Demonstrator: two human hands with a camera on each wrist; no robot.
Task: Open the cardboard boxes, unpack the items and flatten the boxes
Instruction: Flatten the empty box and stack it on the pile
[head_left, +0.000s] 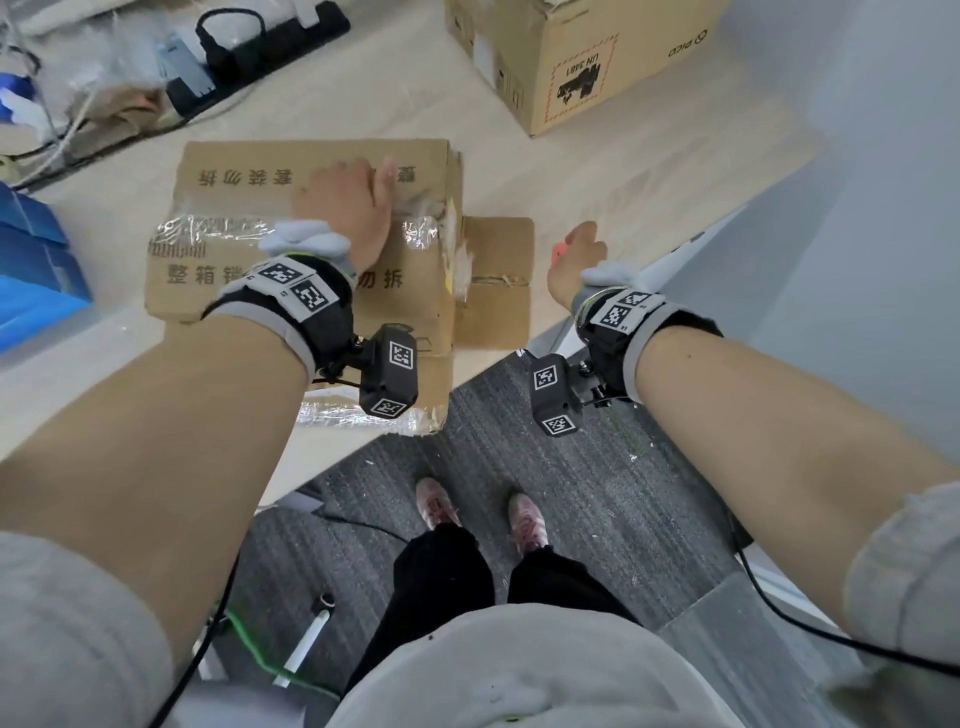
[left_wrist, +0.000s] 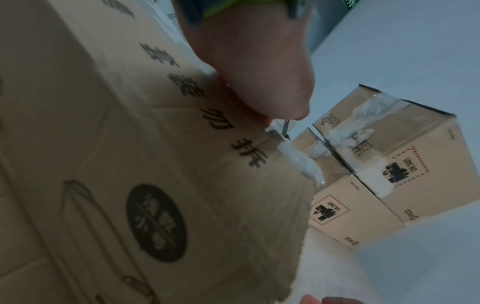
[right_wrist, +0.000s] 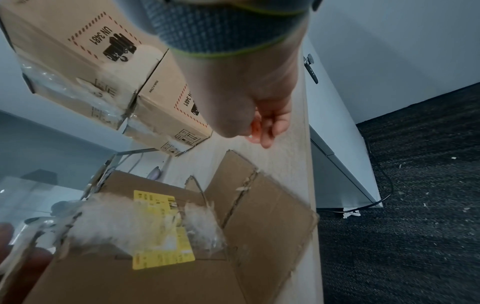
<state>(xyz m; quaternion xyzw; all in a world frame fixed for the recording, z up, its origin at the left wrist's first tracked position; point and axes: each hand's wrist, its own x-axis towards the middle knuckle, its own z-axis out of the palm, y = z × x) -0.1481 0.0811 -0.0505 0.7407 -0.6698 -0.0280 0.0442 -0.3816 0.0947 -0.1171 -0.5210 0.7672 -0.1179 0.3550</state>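
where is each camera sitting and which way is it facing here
Head: on the head, looking down at the taped box on the desk; both forearms, left hand, right hand and shoes show.
Left wrist: under the left wrist, along the hand pressed on the box.
Right wrist: along the right hand, whose fingers hold something orange.
All three share the UN 3481 box.
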